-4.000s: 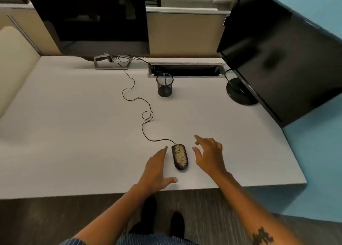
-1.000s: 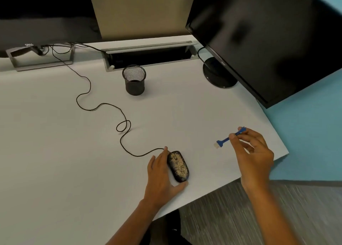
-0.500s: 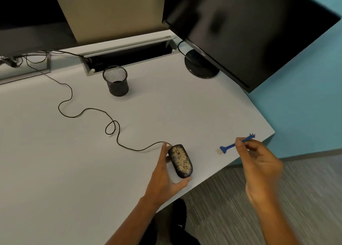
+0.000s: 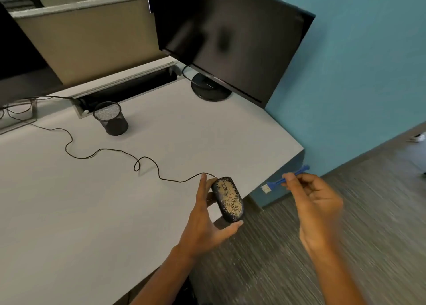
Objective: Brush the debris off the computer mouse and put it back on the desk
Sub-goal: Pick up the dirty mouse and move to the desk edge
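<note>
A black wired computer mouse (image 4: 228,198), its top speckled with tan debris, is at the front right edge of the grey desk (image 4: 69,212), partly out over the floor. My left hand (image 4: 207,217) grips it, fingers along its left side and thumb under its near end. My right hand (image 4: 313,203) pinches a small blue brush (image 4: 284,180) by its handle. The pale bristles point left, a short way right of the mouse and not touching it. The mouse's cable (image 4: 110,151) trails back across the desk.
A black mesh pen cup (image 4: 110,118) stands at the back of the desk, in front of a cable slot (image 4: 129,88). A black monitor (image 4: 226,37) on a round stand sits at the back right, another at the far left. Beyond the desk edge are a blue wall and grey floor.
Four seconds ago both hands were empty beside the mouse. Since then my right hand took the brush from the cup. My left hand has drawn the mouse to the desk's edge.
</note>
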Available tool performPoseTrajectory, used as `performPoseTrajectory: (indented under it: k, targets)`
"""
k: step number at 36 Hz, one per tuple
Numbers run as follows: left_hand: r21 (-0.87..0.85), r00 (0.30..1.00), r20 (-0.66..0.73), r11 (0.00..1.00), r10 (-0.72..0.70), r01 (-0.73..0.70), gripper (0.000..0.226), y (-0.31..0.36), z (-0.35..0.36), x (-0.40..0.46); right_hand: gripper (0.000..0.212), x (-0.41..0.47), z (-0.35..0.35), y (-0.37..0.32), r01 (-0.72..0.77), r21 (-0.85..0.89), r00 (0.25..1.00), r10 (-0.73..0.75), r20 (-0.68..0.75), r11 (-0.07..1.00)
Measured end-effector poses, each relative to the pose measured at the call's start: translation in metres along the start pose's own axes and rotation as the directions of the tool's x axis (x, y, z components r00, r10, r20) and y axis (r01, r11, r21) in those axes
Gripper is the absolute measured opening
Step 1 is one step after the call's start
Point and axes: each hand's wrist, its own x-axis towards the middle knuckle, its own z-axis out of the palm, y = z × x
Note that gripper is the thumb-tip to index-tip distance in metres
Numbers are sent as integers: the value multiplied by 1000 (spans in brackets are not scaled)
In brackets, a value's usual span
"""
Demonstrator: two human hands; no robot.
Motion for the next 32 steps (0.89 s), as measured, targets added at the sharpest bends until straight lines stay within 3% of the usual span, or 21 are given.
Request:
performPoseTrajectory:
  k: [3, 7, 11, 19, 24, 32]
  targets:
    - [7, 1000, 4, 1000, 16, -16, 148, 18, 19, -5, 20, -1, -27, -3, -3, 6, 1000, 3, -20, 1000]
    - [23, 1000, 5, 1000, 15, -15, 152, 39, 46, -17, 2, -4, -71, -3, 4, 26, 1000, -4, -18, 1000]
    - [51, 1000, -4, 998, 28, -27, 156, 54, 71, -31, 16, -11, -111, -8, 33, 77, 999, -32, -13, 997]
    - [17, 999, -17, 999, 49, -49, 157, 78, 116, -61, 1, -26, -179, -10, 44, 86, 999, -46, 11, 995]
    - [26, 997, 1, 997, 72, -72, 156, 89, 133, -78, 4, -33, -208, -12, 73, 109, 996, -78, 41, 991]
    - [23, 989, 67, 991, 129, -131, 159, 102, 137, -95, 5, -54, -223, -20, 94, 117, 995, -92, -25, 989]
